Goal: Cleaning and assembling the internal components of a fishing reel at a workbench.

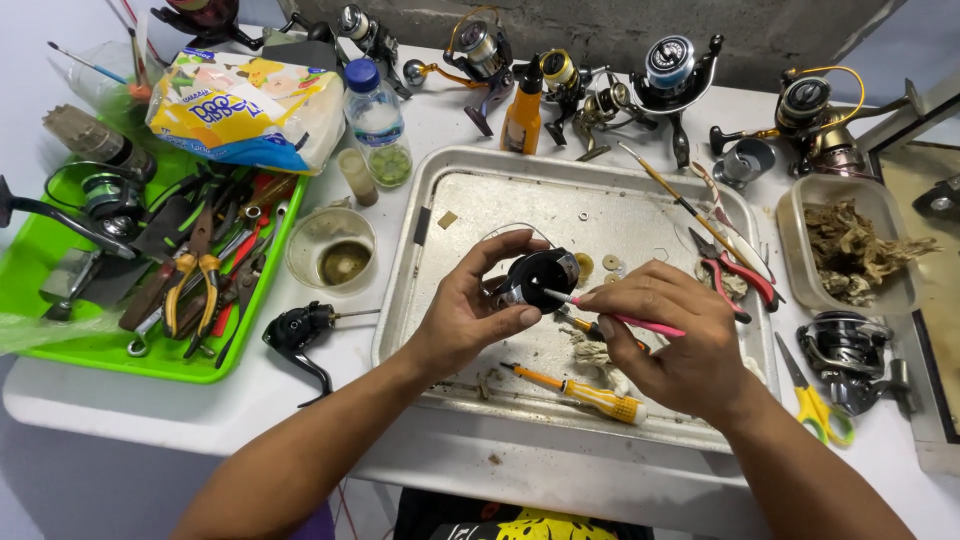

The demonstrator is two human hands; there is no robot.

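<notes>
My left hand [468,310] grips a black fishing reel part [540,278] over the metal tray [480,170]. My right hand [675,335] holds a thin pink-handled tool [640,322], its tip touching the reel part. A yellow-and-orange screwdriver [590,393] lies on the tray below both hands. Small washers [610,263] sit on the tray just behind the reel part.
A green tray [60,250] of pliers and tools stands at left. A small glass bowl [333,250] and black reel handle [298,330] lie between the trays. Several reels line the back. Red pliers [740,280], yellow scissors [815,405] and a plastic tub [850,250] sit at right.
</notes>
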